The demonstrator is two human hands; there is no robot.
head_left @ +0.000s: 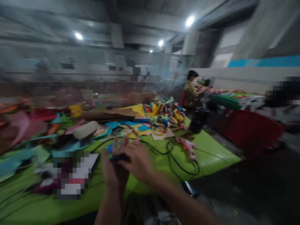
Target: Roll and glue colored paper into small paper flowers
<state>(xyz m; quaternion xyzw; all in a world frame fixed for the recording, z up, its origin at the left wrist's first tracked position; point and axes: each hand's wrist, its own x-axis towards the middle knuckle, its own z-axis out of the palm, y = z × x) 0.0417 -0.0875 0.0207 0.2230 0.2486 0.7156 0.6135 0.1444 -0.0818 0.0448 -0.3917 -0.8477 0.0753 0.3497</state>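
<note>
Over the front of the green table (pixel 138 190), my left hand (pixel 113 168) is raised with its fingers partly stretched up. A small dark piece (pixel 120 157) with some blue beside it lies against its palm and fingers. My right hand (pixel 139 157) reaches across from the right, its fingers bent onto the same piece. Blur hides the exact grip and the piece's kind. Right of my hands lies a pink glue gun (pixel 189 147), its black cord (pixel 170 150) looping over the table.
Colored felt-like scraps (pixel 28 125) pile up at left. Farther back lie a brown roll (pixel 105 114) and several small figures (pixel 170 112). A black bin (pixel 199 118) stands at the right edge, near a red chair (pixel 253 132). A person (pixel 191 90) sits at another table.
</note>
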